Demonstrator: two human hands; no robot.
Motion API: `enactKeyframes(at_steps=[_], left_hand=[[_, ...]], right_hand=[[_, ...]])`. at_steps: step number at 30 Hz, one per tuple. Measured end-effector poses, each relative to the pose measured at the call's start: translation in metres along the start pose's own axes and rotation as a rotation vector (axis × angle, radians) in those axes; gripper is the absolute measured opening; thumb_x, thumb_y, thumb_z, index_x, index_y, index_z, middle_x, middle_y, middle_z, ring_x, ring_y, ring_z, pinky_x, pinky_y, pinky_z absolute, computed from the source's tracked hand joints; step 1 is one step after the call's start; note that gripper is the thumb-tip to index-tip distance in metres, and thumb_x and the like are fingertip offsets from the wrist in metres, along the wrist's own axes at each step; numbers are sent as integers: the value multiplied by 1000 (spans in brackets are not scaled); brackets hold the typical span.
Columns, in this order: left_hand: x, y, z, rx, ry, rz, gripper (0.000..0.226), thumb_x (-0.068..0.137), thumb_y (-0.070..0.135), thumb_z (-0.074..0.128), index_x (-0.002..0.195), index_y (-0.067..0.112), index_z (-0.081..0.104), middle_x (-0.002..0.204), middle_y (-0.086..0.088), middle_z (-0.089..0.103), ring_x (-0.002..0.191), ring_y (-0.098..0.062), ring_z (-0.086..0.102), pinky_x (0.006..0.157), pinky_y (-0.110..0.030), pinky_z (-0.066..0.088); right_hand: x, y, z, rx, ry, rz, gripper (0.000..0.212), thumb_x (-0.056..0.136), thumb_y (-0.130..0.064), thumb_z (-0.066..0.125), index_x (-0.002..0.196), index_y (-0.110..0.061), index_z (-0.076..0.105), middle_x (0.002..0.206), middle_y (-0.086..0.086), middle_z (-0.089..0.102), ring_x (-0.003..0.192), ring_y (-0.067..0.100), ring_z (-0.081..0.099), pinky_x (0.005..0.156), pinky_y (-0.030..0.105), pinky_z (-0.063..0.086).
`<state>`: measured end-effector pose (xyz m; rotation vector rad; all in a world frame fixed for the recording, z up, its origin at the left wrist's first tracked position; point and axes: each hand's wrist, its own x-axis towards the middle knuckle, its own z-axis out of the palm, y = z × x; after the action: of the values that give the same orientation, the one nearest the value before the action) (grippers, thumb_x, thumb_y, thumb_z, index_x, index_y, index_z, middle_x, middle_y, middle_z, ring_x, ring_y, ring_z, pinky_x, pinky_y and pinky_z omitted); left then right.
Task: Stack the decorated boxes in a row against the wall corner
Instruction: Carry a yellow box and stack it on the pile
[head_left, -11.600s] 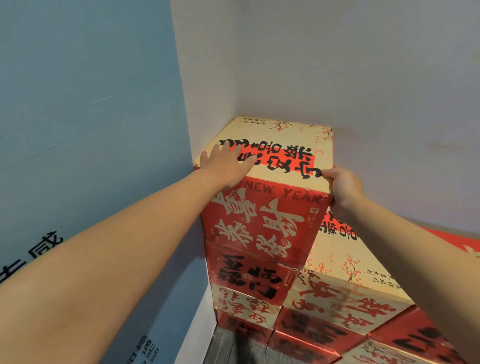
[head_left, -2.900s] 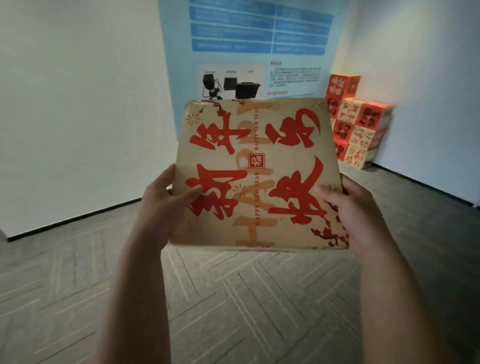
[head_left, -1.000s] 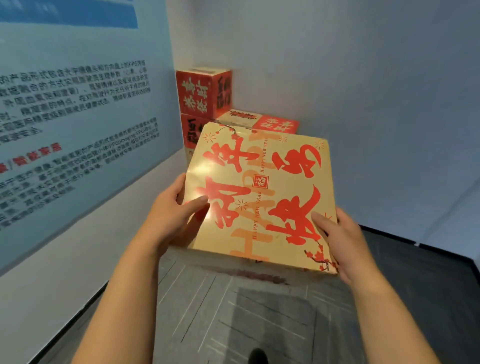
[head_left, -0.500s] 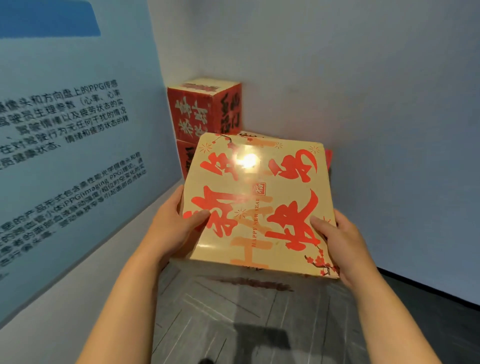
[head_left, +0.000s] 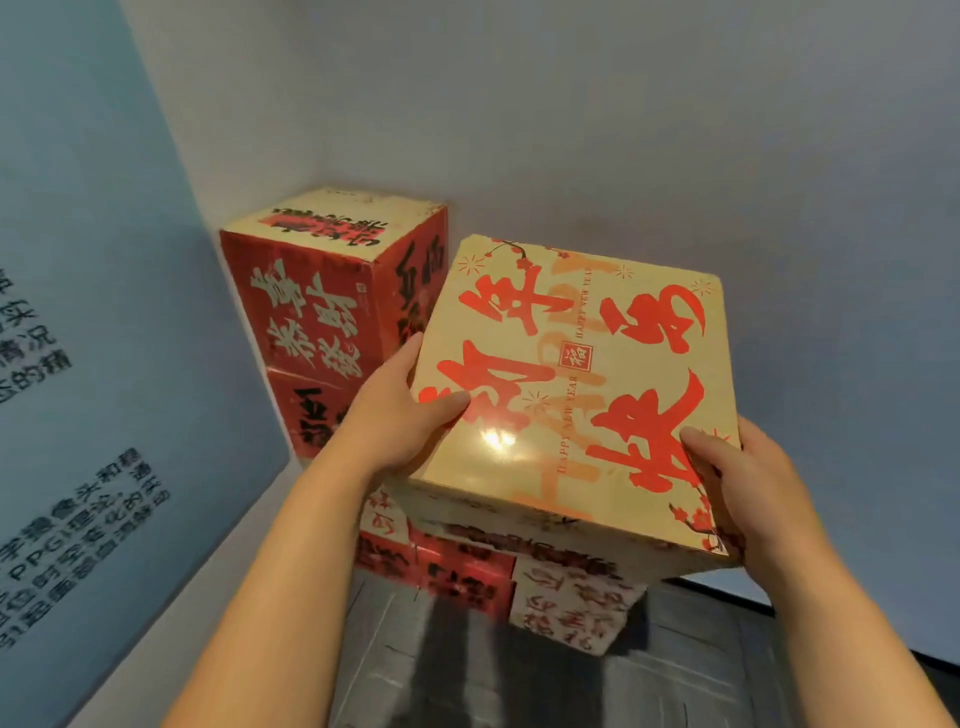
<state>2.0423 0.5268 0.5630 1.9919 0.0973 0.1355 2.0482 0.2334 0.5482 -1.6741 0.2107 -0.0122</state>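
I carry a gold box with red calligraphy in front of me, just right of the corner stack. My left hand grips its left edge, thumb on top. My right hand grips the right near corner, thumb on top. The tallest stack's red top box stands in the wall corner to the left of the held box. Lower red and cream boxes show under the held box, partly hidden by it.
A blue printed panel covers the left wall. The grey wall runs behind the boxes and to the right. Dark wood-pattern floor lies below, with a black skirting strip at the right wall.
I have come closer to the corner; the stack looms larger and the held box has moved up beside the tall stack, over the lower boxes. Both hands keep their grip.
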Motion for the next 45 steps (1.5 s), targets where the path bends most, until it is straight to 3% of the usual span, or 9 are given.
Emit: enactKeyframes(at_steps=[7, 11, 16, 19, 23, 27, 32, 36, 45], left_hand=[[151, 6, -30, 183, 4, 58, 62, 88, 27, 69, 142, 23, 39, 116, 13, 57, 106, -8, 55, 83, -21, 39], [225, -3, -43, 294, 32, 12, 83, 84, 39, 72, 150, 18, 26, 137, 5, 54, 123, -17, 53, 102, -34, 43], [291, -8, -56, 436, -62, -29, 54, 87, 40, 68, 133, 20, 48, 127, 3, 61, 98, -11, 53, 80, -26, 39], [322, -11, -62, 522, -132, 7, 47, 88, 43, 66, 127, 20, 53, 124, 3, 63, 98, -13, 53, 77, -27, 38], [349, -16, -74, 631, -204, 68, 44, 87, 51, 64, 117, 20, 58, 122, 0, 63, 98, -14, 54, 77, -27, 43], [367, -33, -92, 782, -75, 168, 65, 85, 63, 56, 138, 26, 51, 141, -1, 53, 133, -25, 41, 107, -46, 36], [372, -50, -97, 785, -152, 153, 82, 78, 78, 31, 145, 32, 40, 135, -5, 54, 128, -31, 46, 106, -53, 36], [374, -57, -97, 786, -172, 115, 71, 89, 68, 36, 151, 33, 29, 151, -6, 38, 140, -31, 31, 114, -55, 24], [349, -59, -129, 751, -185, 284, 63, 95, 61, 38, 149, 30, 34, 159, -5, 26, 146, -25, 24, 118, -52, 17]], right_hand=[[133, -40, 67, 32, 23, 13, 10, 96, -17, 56, 104, -15, 62, 92, 7, 75, 71, 24, 72, 62, 32, 53], [191, -53, 101, 71, 27, 29, 7, 95, -12, 57, 97, -13, 63, 94, 8, 72, 75, 24, 68, 70, 35, 53], [238, -67, 129, 77, 56, 97, 3, 91, -13, 62, 94, -12, 63, 80, 5, 73, 53, 14, 69, 52, 26, 54], [255, -71, 137, 62, 64, 153, 20, 89, -16, 65, 106, -6, 63, 87, 8, 74, 63, 19, 70, 59, 27, 57], [261, -73, 149, 77, 40, 188, 12, 91, -18, 64, 100, -11, 60, 77, 6, 76, 52, 14, 71, 47, 25, 56], [264, -71, 170, 105, -12, 200, 21, 93, -24, 62, 109, -11, 60, 79, 3, 77, 58, 14, 72, 58, 29, 54], [260, -64, 173, 289, -48, 277, 20, 94, -25, 59, 112, -14, 59, 78, 0, 77, 62, 14, 73, 56, 27, 61], [256, -65, 174, 310, -58, 311, 14, 95, -26, 57, 99, -12, 61, 75, 1, 77, 61, 14, 73, 58, 29, 60], [262, -65, 178, 314, -55, 303, 17, 94, -25, 58, 103, -11, 59, 79, 4, 77, 63, 18, 74, 66, 33, 58]])
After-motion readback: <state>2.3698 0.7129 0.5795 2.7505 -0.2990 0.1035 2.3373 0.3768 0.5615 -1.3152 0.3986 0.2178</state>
